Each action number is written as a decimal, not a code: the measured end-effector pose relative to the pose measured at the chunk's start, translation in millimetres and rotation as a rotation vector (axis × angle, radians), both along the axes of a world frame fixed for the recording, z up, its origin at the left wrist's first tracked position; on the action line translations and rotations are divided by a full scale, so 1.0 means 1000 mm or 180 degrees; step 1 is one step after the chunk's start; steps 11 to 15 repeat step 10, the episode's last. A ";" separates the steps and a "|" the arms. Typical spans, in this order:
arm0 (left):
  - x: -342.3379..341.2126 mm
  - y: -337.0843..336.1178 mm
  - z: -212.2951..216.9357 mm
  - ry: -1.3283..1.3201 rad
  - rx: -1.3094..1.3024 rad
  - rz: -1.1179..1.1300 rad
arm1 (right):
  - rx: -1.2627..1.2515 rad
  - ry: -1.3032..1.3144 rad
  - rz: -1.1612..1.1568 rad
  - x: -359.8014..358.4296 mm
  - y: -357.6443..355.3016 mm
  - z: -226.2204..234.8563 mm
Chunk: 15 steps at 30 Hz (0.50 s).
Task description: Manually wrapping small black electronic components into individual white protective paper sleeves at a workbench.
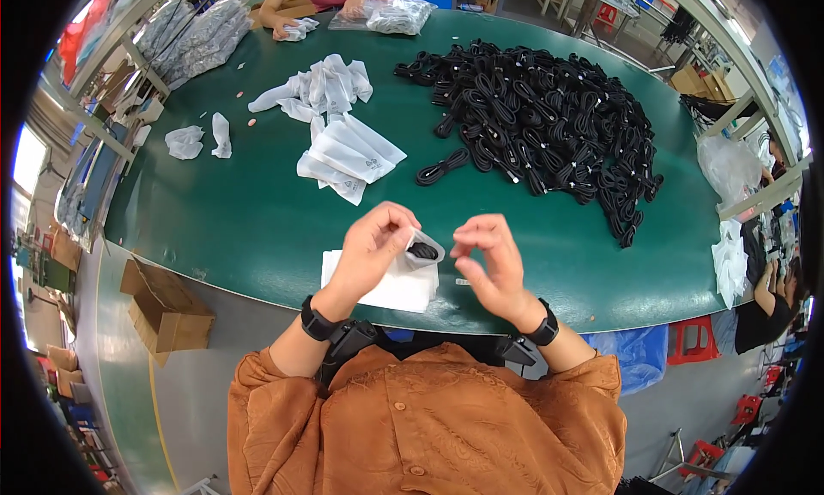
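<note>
Close to the table's near edge, my left hand [378,242] pinches the edge of a small white plastic bag [433,238]. Its mouth gapes, and a coiled black cable [423,251] shows inside. Just right of the bag, my right hand [491,259] is held with fingers curved and apart, nothing between them. Under the left hand lies a stack of flat white bags [396,291]. Farther off sits a large heap of coiled black cables [549,117], with one single coil [442,166] apart from it.
White bags [352,158] lie beyond my left hand on the green table [257,229], with crumpled ones [184,142] farther left. Across the table another person's hands [354,4] handle clear bags [390,17]. An open cardboard box [167,310] stands on the floor at left.
</note>
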<state>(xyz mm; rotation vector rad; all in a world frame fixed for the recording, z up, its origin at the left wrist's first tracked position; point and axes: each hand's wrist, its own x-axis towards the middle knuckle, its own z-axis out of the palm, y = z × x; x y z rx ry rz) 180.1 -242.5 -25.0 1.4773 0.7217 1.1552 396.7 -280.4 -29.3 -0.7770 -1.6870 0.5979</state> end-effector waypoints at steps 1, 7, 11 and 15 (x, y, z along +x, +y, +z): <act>-0.005 0.006 0.006 -0.0093 -0.0099 0.0029 | 0.0051 0.0065 -0.0089 0.002 0.008 -0.002; -0.054 0.083 0.027 0.0284 0.0665 0.1937 | -0.0425 -0.1439 -0.0961 0.012 0.099 -0.022; -0.052 0.057 0.011 0.1125 0.1587 0.1744 | 0.0134 -0.2884 -0.1134 0.021 0.130 -0.049; -0.052 0.057 0.011 0.1125 0.1587 0.1744 | 0.0134 -0.2884 -0.1134 0.021 0.130 -0.049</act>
